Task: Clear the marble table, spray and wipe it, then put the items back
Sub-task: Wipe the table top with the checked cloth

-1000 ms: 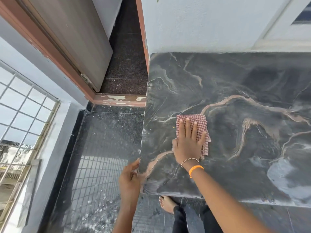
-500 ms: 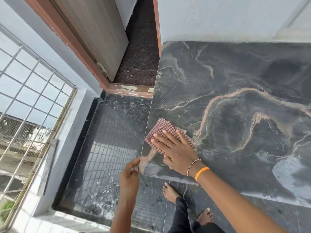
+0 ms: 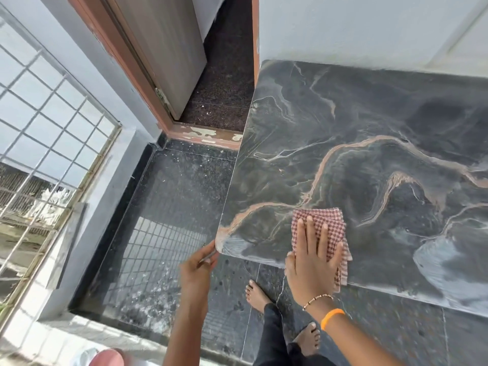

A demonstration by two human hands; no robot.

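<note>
The dark marble table (image 3: 356, 133) with tan veins fills the right of the view, its top bare of items. A folded red-and-white checked cloth (image 3: 323, 225) lies at the table's near edge, partly hanging over it. My right hand (image 3: 313, 257) presses flat on the cloth with fingers spread. My left hand (image 3: 198, 268) rests against the table's near left corner, fingers curled at the edge. A wet smear (image 3: 449, 262) shines at the near right of the marble.
An open door (image 3: 163, 48) and its brown frame stand at the far left, with a worn threshold (image 3: 206, 136). A barred window (image 3: 45, 159) lines the left wall. The dark floor (image 3: 171, 220) is dusty. My bare feet (image 3: 257, 294) stand below the table's edge.
My right hand has slid the cloth to the right along the table's near edge, away from the left corner. My left hand stays at the corner.
</note>
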